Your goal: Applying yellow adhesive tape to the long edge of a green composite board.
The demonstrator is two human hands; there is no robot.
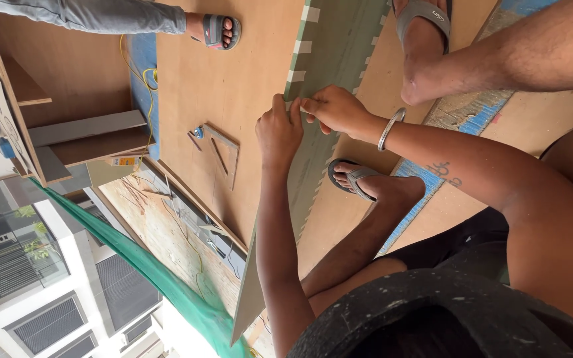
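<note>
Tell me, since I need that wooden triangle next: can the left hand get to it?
Probably yes: only bare plywood lies between the left hand and the wooden triangle, though that hand now pinches the green sheet.

We see a wide plywood sheet [220, 73] spread flat, bare and brown. On it lies a wooden try square [223, 154], with a small blue piece [197, 132] just beside its corner. Past the sheet's far edge we catch a yellow cord [142, 78] looping over a blue surface. A grey sandal [219, 31] on another person's foot rests at the sheet's edge. To the side stands an open wooden cabinet [67, 99], grey boards [87, 128] leaning against it. Green netting [167, 285] runs along the edge, and beyond it we glimpse a pale building with dark windows [48, 318].
</note>
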